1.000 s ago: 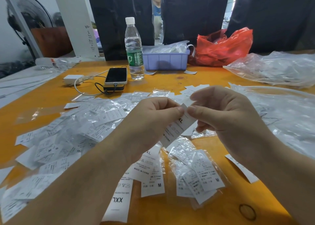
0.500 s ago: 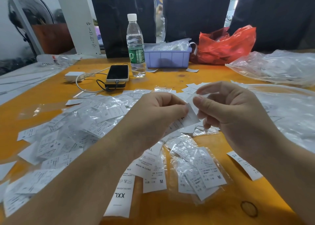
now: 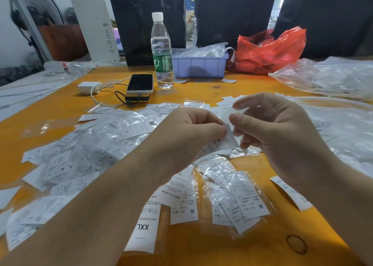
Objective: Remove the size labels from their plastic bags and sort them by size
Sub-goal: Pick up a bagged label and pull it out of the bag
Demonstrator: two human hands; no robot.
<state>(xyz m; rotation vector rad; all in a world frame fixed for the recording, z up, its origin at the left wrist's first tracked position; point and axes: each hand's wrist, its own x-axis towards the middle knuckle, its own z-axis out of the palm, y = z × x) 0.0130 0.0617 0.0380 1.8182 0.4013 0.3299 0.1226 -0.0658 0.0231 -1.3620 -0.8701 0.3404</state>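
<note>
- The left hand (image 3: 187, 132) pinches the white paper size label (image 3: 224, 141) at its upper edge, probably to hold it firm above the orange wooden table (image 3: 201, 249).
- The right hand (image 3: 276, 130) has its fingers curled around a thin clear plastic bag (image 3: 232, 112), apparently to slide it off the label; how far the label is out, I cannot tell.
- Loose labels lie near the body, an XXL label (image 3: 143, 227) among them, likely the sorted ones; the pile of bagged labels (image 3: 96, 144) on the left waits.

Bare table (image 3: 232, 251) lies nearest; bagged labels (image 3: 96, 154) crowd the left side.
</note>
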